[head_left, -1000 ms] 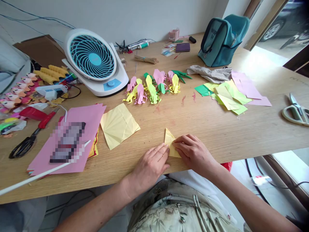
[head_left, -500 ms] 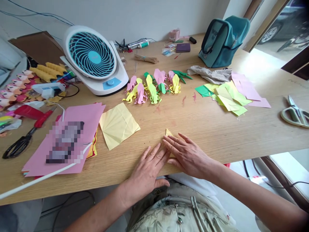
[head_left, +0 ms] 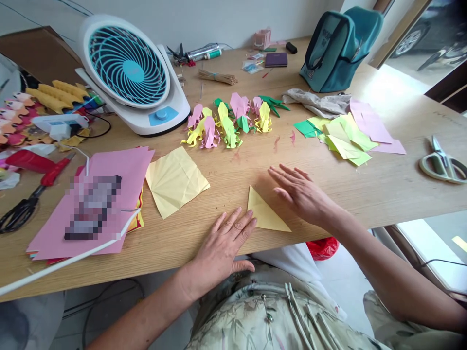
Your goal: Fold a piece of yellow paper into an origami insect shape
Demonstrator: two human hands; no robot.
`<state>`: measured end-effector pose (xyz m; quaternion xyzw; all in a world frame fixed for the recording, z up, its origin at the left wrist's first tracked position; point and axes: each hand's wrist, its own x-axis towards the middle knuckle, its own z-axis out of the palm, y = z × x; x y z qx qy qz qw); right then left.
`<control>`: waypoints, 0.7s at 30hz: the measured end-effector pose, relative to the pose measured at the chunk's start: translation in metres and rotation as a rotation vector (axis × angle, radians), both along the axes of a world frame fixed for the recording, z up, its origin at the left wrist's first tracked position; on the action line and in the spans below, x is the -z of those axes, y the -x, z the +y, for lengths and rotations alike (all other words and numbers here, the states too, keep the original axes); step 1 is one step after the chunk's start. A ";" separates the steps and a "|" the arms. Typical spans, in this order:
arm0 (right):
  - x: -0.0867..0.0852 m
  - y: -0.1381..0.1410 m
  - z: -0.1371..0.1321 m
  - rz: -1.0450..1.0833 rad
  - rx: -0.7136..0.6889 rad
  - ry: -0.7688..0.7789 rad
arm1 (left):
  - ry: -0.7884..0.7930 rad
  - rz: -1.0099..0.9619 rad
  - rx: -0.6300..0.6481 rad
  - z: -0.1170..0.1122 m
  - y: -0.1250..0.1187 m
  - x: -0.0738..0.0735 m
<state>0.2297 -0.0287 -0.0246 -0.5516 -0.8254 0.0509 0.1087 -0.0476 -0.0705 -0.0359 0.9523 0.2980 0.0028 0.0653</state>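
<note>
A yellow sheet of paper folded into a triangle [head_left: 268, 214] lies flat near the table's front edge. My left hand [head_left: 228, 238] rests flat with its fingers apart, the fingertips touching the left corner of the triangle. Up and to the right of the paper, my right hand [head_left: 301, 192] is stretched out open, apart from the triangle and holding nothing. A creased, unfolded yellow sheet [head_left: 177, 181] lies to the left of my hands. Several folded paper figures [head_left: 228, 127] in pink, yellow and green stand together farther back.
A white fan [head_left: 131, 73] stands at back left. Pink paper sheets [head_left: 109, 163] carry a blurred phone-like object, with a white cable crossing them. Paper scraps [head_left: 343, 138], scissors [head_left: 443, 163] and a teal bag [head_left: 337, 53] are on the right. Red-handled scissors [head_left: 36, 194] lie far left.
My right hand has lifted off the folded paper and moved up and right, uncovering the triangle. My left hand stays nearly in place. The view has shifted slightly.
</note>
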 end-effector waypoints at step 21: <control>0.035 0.033 -0.124 -0.004 -0.068 -0.158 | -0.035 -0.080 -0.017 0.005 -0.029 -0.025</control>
